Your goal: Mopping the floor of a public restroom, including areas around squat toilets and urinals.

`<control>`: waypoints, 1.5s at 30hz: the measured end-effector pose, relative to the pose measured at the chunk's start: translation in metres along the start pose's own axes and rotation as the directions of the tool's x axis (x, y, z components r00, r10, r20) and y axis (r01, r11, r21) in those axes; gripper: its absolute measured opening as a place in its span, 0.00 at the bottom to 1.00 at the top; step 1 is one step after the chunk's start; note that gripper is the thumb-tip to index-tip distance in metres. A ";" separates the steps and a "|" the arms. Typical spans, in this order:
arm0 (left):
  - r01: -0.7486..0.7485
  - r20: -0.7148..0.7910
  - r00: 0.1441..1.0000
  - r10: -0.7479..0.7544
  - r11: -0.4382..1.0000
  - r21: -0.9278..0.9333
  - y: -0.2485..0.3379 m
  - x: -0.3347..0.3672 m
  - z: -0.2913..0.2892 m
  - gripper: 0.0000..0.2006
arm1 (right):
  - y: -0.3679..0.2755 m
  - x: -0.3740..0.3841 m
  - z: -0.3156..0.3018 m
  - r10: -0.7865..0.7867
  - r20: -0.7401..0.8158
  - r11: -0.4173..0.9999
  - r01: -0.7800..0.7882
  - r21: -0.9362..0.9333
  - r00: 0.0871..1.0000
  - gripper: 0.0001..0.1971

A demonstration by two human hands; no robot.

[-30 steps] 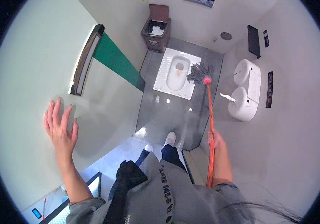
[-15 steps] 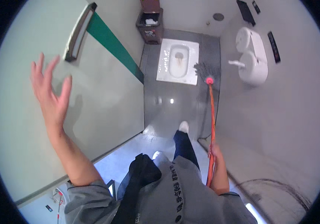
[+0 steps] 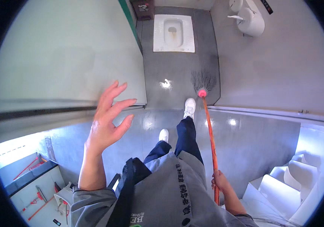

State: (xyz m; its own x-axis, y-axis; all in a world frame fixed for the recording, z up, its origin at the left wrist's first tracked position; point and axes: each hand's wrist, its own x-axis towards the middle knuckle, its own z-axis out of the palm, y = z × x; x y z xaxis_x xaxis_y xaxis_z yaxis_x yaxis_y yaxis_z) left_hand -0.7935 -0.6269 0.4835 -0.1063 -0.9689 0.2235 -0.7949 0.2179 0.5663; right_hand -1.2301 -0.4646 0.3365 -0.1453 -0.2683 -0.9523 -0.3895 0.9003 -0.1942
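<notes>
1. Step in hand: looks like floor mopping in the stall.
2. Mop (image 3: 209, 130): strands down on the stall floor (image 3: 158, 68), right side, near the white shoe (image 3: 189, 107), apart from the toilet (image 3: 187, 34).
3. Right grip (image 3: 221, 181): closed round the mop's handle.
4. Left grip (image 3: 109, 121): empty, fingers spread, near the door (image 3: 75, 68); contact unclear.
5. Next move likely calls for a firm right grip, strands low, shoes avoided.

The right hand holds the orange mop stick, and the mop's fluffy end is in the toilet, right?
No, the head view shows the fluffy end over the gray floor, outside the toilet. The right hand does hold the orange stick.
</notes>
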 end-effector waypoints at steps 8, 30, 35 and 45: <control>0.136 -0.051 0.988 -0.142 0.984 -0.117 -0.017 -0.078 0.013 0.16 | -0.016 -0.069 0.041 0.184 0.563 0.824 -0.439 0.358 0.805 0.19; 0.195 0.018 0.980 -0.198 0.976 0.100 0.083 -0.160 0.111 0.16 | 0.127 0.022 -0.046 -0.024 0.554 0.922 -0.195 0.334 0.832 0.20; 0.323 0.082 0.942 -0.326 0.945 0.052 0.112 -0.183 0.175 0.16 | 0.180 0.048 -0.110 -0.052 0.555 0.938 -0.150 0.313 0.830 0.21; 0.277 0.244 0.930 -0.274 0.961 0.021 0.167 -0.148 0.269 0.16 | 0.238 0.089 -0.166 -0.017 0.521 0.892 -0.223 0.393 0.853 0.20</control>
State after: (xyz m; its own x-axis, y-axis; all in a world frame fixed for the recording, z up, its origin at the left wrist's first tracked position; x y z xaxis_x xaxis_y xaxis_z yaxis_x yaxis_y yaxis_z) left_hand -1.0714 -0.4792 0.3314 -0.0268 -0.9897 -0.1409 -0.8056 -0.0620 0.5892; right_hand -1.4866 -0.3316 0.2442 0.3565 -0.0652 -0.9320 0.0424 0.9977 -0.0536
